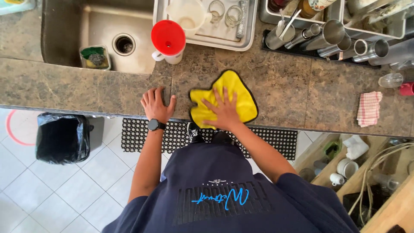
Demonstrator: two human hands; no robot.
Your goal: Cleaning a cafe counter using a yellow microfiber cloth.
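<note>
Two hands (pixel 157 105), one yellow cloth (pixel 235 88), one red funnel (pixel 168 37), one bin (pixel 62 137).

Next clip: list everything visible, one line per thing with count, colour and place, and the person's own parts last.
cloth: 1, yellow with dark edge, on the counter under the right hand
counter: 1, brown mottled stone, across the middle
sink: 1, steel, upper left
sponge tub: 1, green and yellow contents, in the sink
funnel: 1, red, on a white cup by the sink
tray: 1, white, holding a jug and glasses, top centre
metal cups: several, steel, lying top right
checked cloth: 1, red and white, right on the counter
bin: 1, black bag, floor left
floor mat: 1, black, below the counter
watch: 1, black, left wrist
left hand: flat on the counter edge
right hand: spread on the cloth
</note>
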